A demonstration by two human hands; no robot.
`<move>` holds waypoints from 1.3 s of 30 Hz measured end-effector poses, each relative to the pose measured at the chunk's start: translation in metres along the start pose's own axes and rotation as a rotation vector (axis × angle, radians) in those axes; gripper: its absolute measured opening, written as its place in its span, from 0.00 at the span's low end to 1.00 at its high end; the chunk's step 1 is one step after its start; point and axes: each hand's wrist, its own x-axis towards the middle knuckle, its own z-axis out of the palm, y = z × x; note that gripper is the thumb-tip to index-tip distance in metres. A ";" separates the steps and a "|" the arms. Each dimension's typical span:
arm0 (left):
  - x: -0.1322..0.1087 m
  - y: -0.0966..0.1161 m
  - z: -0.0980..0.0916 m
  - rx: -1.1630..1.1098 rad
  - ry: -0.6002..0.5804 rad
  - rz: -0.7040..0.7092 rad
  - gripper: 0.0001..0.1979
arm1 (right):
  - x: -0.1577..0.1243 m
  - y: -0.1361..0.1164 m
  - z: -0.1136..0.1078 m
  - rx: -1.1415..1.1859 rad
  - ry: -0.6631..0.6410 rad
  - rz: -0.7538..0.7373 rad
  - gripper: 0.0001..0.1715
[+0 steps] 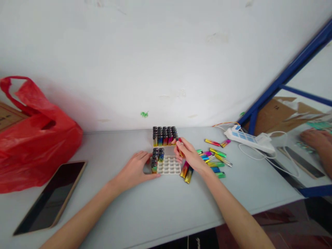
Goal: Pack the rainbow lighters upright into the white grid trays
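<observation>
A white tray [169, 166] with rows of round holes lies on the table, with several black-topped lighters [155, 160] upright along its left side. My left hand [138, 169] holds the tray's left side, thumb at the front corner and fingers bent behind. Above the right part of the tray, my right hand [188, 152] pinches a red and gold lighter [181, 152] between thumb and fingers. Just behind stands a filled block of upright lighters [165, 136]. Several loose metallic lighters [214, 160] lie scattered right of the tray, partly hidden by my right hand.
A red plastic bag [41, 135] and a dark phone [52, 197] are at the left. To the right lie a white power strip [249, 140] and its cables, beside a blue metal frame [285, 74]. Beyond it shows another person's hand [315, 138]. A white wall [166, 62] stands behind.
</observation>
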 end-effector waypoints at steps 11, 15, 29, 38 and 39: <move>0.000 0.000 0.000 0.005 -0.011 -0.001 0.28 | -0.005 0.008 0.027 -0.676 0.300 -0.184 0.33; 0.000 0.000 0.000 0.001 -0.013 -0.011 0.28 | -0.003 0.011 0.028 -0.715 0.343 -0.191 0.26; 0.000 0.000 -0.001 0.009 -0.024 -0.009 0.28 | -0.006 0.011 0.027 -0.764 0.310 -0.253 0.25; 0.001 0.002 -0.003 -0.008 -0.025 -0.005 0.28 | -0.010 0.007 0.024 -0.938 0.124 -0.303 0.18; 0.001 0.002 -0.003 -0.007 -0.023 -0.007 0.28 | -0.011 0.005 0.023 -0.975 0.083 -0.343 0.17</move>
